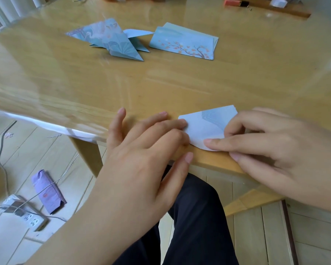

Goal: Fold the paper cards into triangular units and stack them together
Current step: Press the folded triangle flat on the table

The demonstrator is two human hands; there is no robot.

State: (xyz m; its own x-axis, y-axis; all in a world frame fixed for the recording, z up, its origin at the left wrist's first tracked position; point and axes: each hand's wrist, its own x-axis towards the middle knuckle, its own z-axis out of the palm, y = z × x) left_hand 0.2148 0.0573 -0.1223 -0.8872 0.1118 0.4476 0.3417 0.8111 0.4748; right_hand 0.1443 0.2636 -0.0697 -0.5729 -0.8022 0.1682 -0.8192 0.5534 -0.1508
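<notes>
A pale blue paper card [204, 129] lies at the near edge of the desk [161, 77], bowed over on itself in a soft curve. The right hand [287, 148] pinches its right side, thumb and curled fingers closed on the paper, the forefinger laid along the card's lower edge. The left hand [141, 153] lies flat beside it with straight, spread fingers, two fingertips touching the card's left edge.

Farther back on the desk, well apart from the hands, sit pointed folded triangles [113, 40] of blue patterned paper, piled loosely over one another. Just to their right lies a small stack of cards [183, 44] printed with an orange-leaved branch.

Along the far edge of the desk are a few small items, too blurred to name. Below the desk, dark trousers [195, 217] cover the person's legs. On the wooden floor at left lie a purple packet [49, 190], a white power strip [32, 220] and grey cables [3, 155].
</notes>
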